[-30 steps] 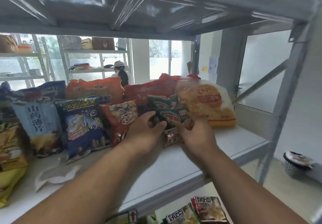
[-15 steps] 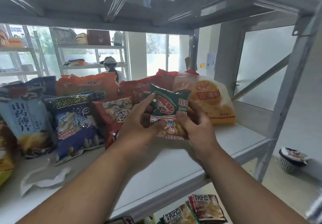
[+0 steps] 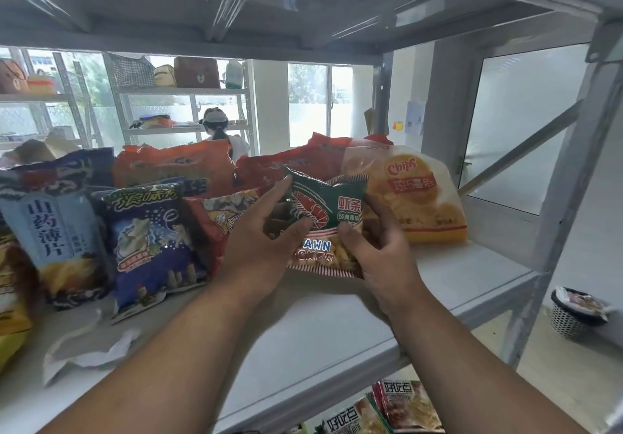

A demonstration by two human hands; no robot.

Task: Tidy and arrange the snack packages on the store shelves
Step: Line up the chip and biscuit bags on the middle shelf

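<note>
Most bags already stand in a row on the shelf (image 3: 354,325), but both hands, left hand (image 3: 266,248) and right hand (image 3: 377,251), grip with curled fingers the prawn cracker bag (image 3: 323,217), not yet placed.

"chips" on orange bag (image 3: 413,194), "awn" on prawn cracker packet (image 3: 325,228)

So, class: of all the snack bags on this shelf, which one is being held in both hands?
The green prawn cracker bag, pinched between the left hand and right hand; the other bags stand untouched along the shelf.
</note>
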